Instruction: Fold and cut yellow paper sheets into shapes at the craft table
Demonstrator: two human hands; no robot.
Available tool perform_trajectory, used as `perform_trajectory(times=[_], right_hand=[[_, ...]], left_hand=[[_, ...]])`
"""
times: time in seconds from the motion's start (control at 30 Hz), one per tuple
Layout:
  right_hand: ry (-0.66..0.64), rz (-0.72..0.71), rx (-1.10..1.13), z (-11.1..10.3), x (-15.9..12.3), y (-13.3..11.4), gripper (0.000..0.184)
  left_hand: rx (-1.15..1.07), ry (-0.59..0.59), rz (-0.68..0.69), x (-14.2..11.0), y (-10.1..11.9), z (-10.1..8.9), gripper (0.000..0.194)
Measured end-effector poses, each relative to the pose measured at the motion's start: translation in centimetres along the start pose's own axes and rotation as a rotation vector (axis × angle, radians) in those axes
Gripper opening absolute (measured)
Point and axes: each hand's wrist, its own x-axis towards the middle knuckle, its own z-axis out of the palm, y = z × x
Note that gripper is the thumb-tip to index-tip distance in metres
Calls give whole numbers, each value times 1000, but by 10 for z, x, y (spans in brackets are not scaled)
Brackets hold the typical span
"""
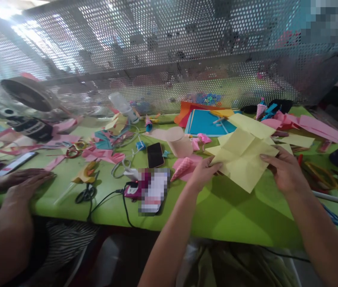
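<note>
Both my hands hold a creased sheet of yellow paper (pixel 243 161) above the green table. My left hand (pixel 205 171) pinches its left corner between thumb and fingers. At the right corner, my right hand (pixel 288 169) grips the sheet with the thumb on top and the other fingers partly hidden behind. Fold lines cross the sheet, and its near corner points toward me. More yellow paper (pixel 251 125) shows just beyond it; whether it is joined to the held sheet I cannot tell. Close to my left hand lies a pink folded paper cone (pixel 183 167) on pink paper.
A phone with a lit screen (pixel 155 191), a dark phone (pixel 155 154) and black scissors (pixel 85 193) lie to the left. Blue paper (pixel 207 122) is stacked behind. Another person's hands (pixel 27 179) rest on the table at far left. A perforated metal screen (pixel 157 52) stands at the back.
</note>
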Motion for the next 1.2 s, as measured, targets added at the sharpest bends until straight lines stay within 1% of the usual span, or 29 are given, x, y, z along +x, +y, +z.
perform_trajectory(times=[0.1,0.17,0.3,0.4,0.47,0.53,0.63,0.7,0.77,0.83,0.87,0.93,0.97,1.0,1.03,1.1,1.13,1.2], right_hand=[[-17,31,-18,-1,0,-3,40],[-29,70,-23,-2,-1,-4,40],[-62,127,-32,-3,-1,-5,31],[-65,130,-27,-5,-1,-4,27],[-70,109,-30,-7,0,-3,25],[-89,83,-41,-8,0,-2,17],[-107,43,-50,-8,-1,-2,9],[-97,5,-65,-8,-2,-4,7],[-70,-40,-103,-8,-4,-6,4],[-50,-114,-189,-8,-7,-9,8],[-58,-174,-249,-7,-8,-11,11],[-133,-318,-362,-6,-12,-15,15],[-197,-388,-400,-6,-14,-16,16],[-267,-444,-421,-5,-15,-18,18],[-333,-478,-425,-4,-16,-19,19],[-440,-517,-435,-3,-18,-20,20],[-475,-530,-443,-2,-18,-20,21],[-510,-546,-459,-2,-19,-19,21]], left_hand=[[-7,2,39,1,0,-2,31],[-33,6,65,2,0,-3,32],[-112,42,94,2,1,-5,37],[-145,43,110,1,4,-7,28],[-152,35,119,0,5,-8,20],[-167,29,127,-1,7,-8,14],[-188,32,138,-2,7,-10,11],[-163,40,148,-3,9,-12,14],[-93,46,174,-4,13,-14,22],[18,66,221,-5,19,-16,29],[89,97,248,-6,22,-15,30],[240,176,302,-9,28,-13,29],[311,195,328,-10,29,-11,29],[373,185,351,-12,30,-8,29],[419,145,372,-13,30,-5,31],[477,19,399,-14,27,0,33],[501,-36,401,-14,25,2,33],[547,-97,398,-13,21,3,30]])
